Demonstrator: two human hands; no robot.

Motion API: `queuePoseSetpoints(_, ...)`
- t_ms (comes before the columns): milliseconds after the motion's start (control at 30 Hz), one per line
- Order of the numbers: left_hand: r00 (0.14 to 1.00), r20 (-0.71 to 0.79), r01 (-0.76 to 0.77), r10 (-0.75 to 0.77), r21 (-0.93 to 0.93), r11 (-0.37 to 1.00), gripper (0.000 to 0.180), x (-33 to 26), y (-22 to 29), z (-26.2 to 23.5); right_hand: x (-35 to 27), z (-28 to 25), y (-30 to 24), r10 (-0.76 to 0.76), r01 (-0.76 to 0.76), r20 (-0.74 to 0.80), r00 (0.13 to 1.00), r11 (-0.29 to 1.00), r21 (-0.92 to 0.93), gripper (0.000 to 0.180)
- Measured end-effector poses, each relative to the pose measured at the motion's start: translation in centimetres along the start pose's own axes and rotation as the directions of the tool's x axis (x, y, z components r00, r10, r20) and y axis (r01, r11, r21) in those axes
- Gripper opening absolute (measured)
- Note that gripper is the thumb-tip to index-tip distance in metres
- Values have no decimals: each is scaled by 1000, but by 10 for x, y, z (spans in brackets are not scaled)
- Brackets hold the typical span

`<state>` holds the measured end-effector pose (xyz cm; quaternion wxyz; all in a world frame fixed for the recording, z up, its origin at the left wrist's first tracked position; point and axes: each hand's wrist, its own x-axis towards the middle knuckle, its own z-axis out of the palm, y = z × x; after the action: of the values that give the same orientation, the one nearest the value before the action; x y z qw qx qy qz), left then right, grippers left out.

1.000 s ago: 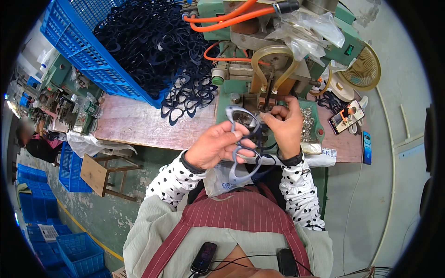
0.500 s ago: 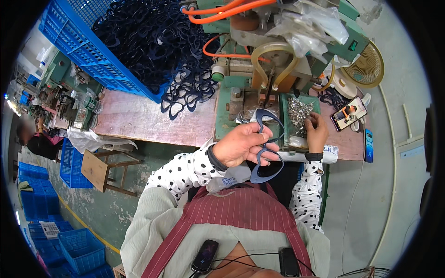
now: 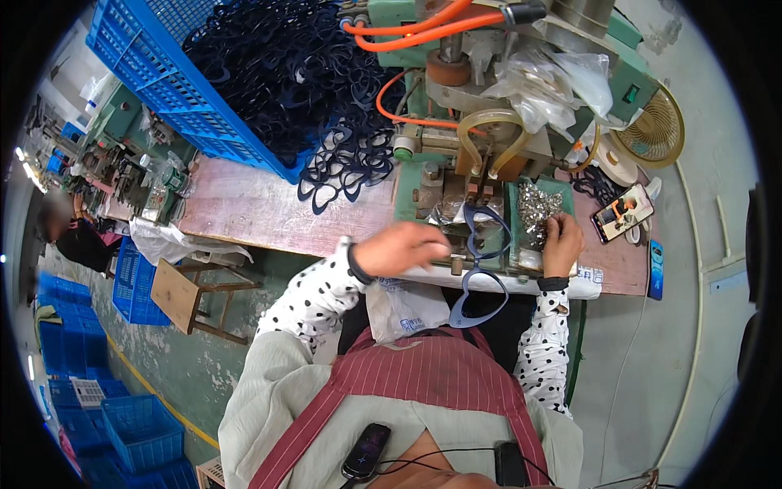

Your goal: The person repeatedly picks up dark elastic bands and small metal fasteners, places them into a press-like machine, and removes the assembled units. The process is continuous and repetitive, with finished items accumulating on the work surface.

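Note:
A dark blue, heart-shaped spectacle frame (image 3: 471, 321) stands at the small press, its upper end at the metal jaws (image 3: 481, 193) and its lower lens ring jutting over the bench's front edge. My left hand (image 3: 401, 248) is just left of it, apart from it, fingers stretched loosely to the right and holding nothing. At the green tray of small shiny metal pieces (image 3: 538, 208), my right hand (image 3: 562, 244) has its fingertips pinched together over the pieces. Whatever is between those fingertips is too small to make out.
A blue crate (image 3: 155, 85) heaped with dark blue frames (image 3: 269, 73) stands at the back left, some spilling onto the bench (image 3: 236, 200). On the right are a phone (image 3: 621, 213) and a fan (image 3: 652, 126). A wooden stool (image 3: 179, 295) stands left; another person (image 3: 77, 240) sits beyond.
My left hand has let go of the spectacle frame and drawn back to the left. The frame now stays at the press jaws. My right hand remains at the tray of metal pieces.

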<state>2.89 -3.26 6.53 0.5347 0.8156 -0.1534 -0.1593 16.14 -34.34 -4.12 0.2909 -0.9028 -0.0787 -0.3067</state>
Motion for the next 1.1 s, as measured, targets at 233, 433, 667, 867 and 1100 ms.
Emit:
queuePoseSetpoints(233, 607, -794, 741, 25, 577, 344, 26, 39, -128, -83, -1, 9, -8, -28, 39, -137, 990, 997, 73, 7)
queuePoseSetpoints(433, 679, -712, 700, -179, 556, 447, 32, 43, -171, -70, -4, 3, -15, 8, -14, -102, 995, 999, -50, 9)
queuePoseSetpoints(667, 726, -670, 428, 158, 619, 658, 24, -24, -188, -64, 4, -9, -23, -34, 36, -45, 998, 998, 44, 4)
queuePoseSetpoints(867, 622, -756, 233, 203, 426, 874, 27, -34, -126, -85, 13, -20, -67, 23, -21, -1, 1000, 940, 341, 14)
queuePoseSetpoints(1100, 699, -708, -364, -103, -476, 800, 21, -18, -39, -42, 22, -49, -141, 17, -290, 372, 928, 659, 694, 26)
